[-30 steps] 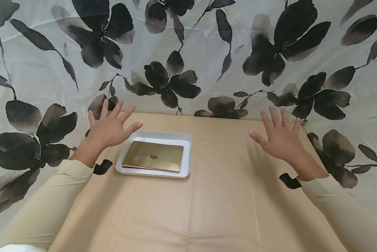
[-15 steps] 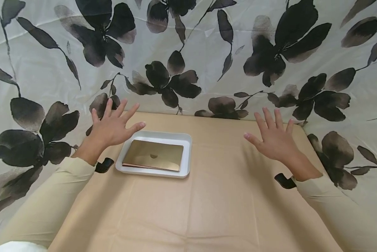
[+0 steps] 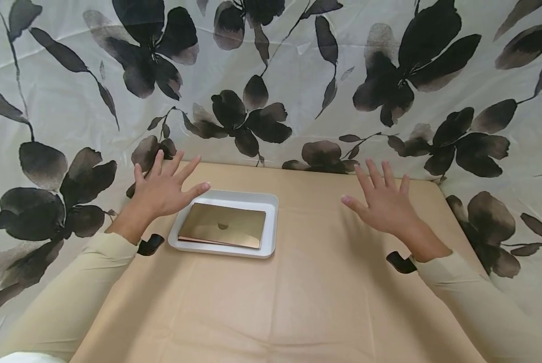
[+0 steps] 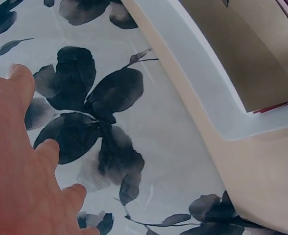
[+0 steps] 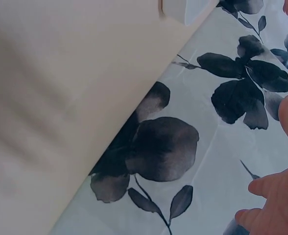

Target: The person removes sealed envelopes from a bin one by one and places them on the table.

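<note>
In the head view a gold envelope (image 3: 234, 227) with a small round seal lies flat in a white tray (image 3: 272, 222). Reddish edges under it hint at more envelopes below, though how many I cannot tell. My left hand (image 3: 162, 194) hovers at the tray's upper left corner, fingers spread, holding nothing. My right hand (image 3: 386, 209) is raised well to the right of the tray, its fingers spread too and nothing in it. The left wrist view shows the gold envelope (image 4: 247, 49) inside the tray (image 4: 203, 88), apart from the hand (image 4: 21, 161).
A tan cloth covers the table (image 3: 316, 282). Behind and beside it hangs a white floral curtain (image 3: 325, 101) with dark blossoms. Black wrist cameras sit under the left (image 3: 150, 245) and right (image 3: 401, 262) wrists.
My right hand has drifted left and slightly down, nearer the tray. The left hand has shifted a little to the right. The envelope and tray stay in place.
</note>
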`<control>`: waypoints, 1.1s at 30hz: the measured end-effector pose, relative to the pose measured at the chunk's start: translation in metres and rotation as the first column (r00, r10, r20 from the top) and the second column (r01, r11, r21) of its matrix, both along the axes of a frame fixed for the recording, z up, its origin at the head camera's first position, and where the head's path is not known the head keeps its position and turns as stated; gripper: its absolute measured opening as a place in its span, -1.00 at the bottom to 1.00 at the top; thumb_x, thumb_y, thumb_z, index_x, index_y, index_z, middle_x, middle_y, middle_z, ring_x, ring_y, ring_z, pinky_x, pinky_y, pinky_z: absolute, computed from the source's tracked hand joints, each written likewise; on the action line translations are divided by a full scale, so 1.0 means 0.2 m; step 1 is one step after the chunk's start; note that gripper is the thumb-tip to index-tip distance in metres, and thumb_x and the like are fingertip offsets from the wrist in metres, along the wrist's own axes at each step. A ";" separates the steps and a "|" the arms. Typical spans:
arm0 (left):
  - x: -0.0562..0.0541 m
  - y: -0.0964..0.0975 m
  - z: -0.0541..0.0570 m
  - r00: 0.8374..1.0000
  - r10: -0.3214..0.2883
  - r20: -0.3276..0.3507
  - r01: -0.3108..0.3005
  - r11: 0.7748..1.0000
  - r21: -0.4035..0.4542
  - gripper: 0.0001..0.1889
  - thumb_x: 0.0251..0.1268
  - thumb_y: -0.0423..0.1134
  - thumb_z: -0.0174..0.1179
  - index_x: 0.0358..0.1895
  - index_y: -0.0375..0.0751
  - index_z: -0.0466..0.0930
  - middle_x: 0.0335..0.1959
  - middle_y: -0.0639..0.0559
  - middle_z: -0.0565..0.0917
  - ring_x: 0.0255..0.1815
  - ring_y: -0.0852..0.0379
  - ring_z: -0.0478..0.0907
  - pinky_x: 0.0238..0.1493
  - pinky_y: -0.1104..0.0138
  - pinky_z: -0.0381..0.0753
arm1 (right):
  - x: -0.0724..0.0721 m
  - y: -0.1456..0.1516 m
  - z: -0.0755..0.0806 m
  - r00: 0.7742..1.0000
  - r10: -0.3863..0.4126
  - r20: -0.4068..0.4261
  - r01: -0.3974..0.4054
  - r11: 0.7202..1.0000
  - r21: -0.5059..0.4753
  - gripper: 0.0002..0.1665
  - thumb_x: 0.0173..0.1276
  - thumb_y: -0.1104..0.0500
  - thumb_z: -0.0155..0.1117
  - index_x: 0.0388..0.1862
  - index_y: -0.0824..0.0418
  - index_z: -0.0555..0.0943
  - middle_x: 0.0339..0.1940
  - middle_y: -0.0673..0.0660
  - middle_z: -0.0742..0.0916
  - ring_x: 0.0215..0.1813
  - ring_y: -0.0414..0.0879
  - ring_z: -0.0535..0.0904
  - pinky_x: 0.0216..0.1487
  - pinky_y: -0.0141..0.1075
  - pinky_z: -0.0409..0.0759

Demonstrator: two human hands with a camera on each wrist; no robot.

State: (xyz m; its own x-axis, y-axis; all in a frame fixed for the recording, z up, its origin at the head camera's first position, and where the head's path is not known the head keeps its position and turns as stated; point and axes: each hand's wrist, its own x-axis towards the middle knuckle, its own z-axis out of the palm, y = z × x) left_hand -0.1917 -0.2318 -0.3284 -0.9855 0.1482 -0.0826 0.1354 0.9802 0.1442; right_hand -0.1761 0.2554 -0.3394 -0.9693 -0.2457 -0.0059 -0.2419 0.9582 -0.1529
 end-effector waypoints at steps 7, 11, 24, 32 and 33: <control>0.03 -0.02 -0.05 1.000 -0.015 0.014 0.015 1.000 0.000 -0.05 0.38 0.64 -0.33 0.72 0.33 -0.23 0.77 -0.14 -0.26 0.71 -0.47 -0.50 0.40 -0.63 -0.50 | -0.01 -0.03 -0.04 1.000 0.012 0.017 -0.012 1.000 0.004 0.13 0.54 -0.52 -0.14 0.77 0.09 -0.16 0.78 0.28 -0.18 0.73 0.39 -0.49 0.44 0.63 -0.51; 0.05 -0.03 -0.08 1.000 -0.011 0.002 0.011 1.000 -0.011 -0.06 0.39 0.63 -0.31 0.72 0.34 -0.23 0.77 -0.13 -0.25 0.71 -0.45 -0.49 0.41 -0.63 -0.49 | 0.00 -0.05 -0.06 0.999 0.017 0.038 -0.017 1.000 0.003 0.13 0.54 -0.52 -0.14 0.77 0.08 -0.18 0.78 0.27 -0.20 0.73 0.37 -0.51 0.45 0.62 -0.51; 0.05 -0.05 -0.08 0.999 -0.024 -0.034 0.023 0.999 -0.031 -0.06 0.40 0.60 -0.22 0.72 0.31 -0.18 0.78 -0.10 -0.24 0.73 -0.42 -0.46 0.41 -0.64 -0.42 | -0.01 -0.12 -0.06 0.998 0.050 0.025 -0.049 0.999 -0.020 0.10 0.55 -0.50 -0.12 0.78 0.04 -0.18 0.79 0.23 -0.19 0.74 0.38 -0.46 0.46 0.62 -0.50; 0.07 -0.08 -0.08 0.999 -0.025 -0.029 0.024 0.999 -0.023 -0.07 0.41 0.60 -0.23 0.72 0.30 -0.15 0.78 -0.09 -0.26 0.73 -0.41 -0.46 0.44 -0.61 -0.42 | -0.01 -0.16 -0.08 0.998 0.067 0.018 -0.067 0.997 -0.024 0.10 0.54 -0.51 -0.12 0.78 0.03 -0.16 0.79 0.22 -0.19 0.74 0.37 -0.45 0.47 0.62 -0.48; 0.07 -0.08 -0.08 0.999 -0.025 -0.032 0.024 0.999 -0.028 -0.06 0.40 0.60 -0.23 0.72 0.30 -0.15 0.78 -0.09 -0.26 0.73 -0.41 -0.45 0.44 -0.61 -0.42 | -0.01 -0.17 -0.08 0.997 0.070 0.019 -0.069 0.997 -0.024 0.10 0.54 -0.51 -0.12 0.78 0.03 -0.16 0.79 0.22 -0.19 0.74 0.36 -0.45 0.47 0.62 -0.48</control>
State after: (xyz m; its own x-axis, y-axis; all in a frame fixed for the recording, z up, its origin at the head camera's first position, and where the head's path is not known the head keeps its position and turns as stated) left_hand -0.1768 -0.2476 -0.3453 -0.9839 0.1701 -0.0552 0.1632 0.9802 0.1124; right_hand -0.1786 0.2212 -0.3548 -0.9496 -0.3129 -0.0186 -0.3047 0.9353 -0.1801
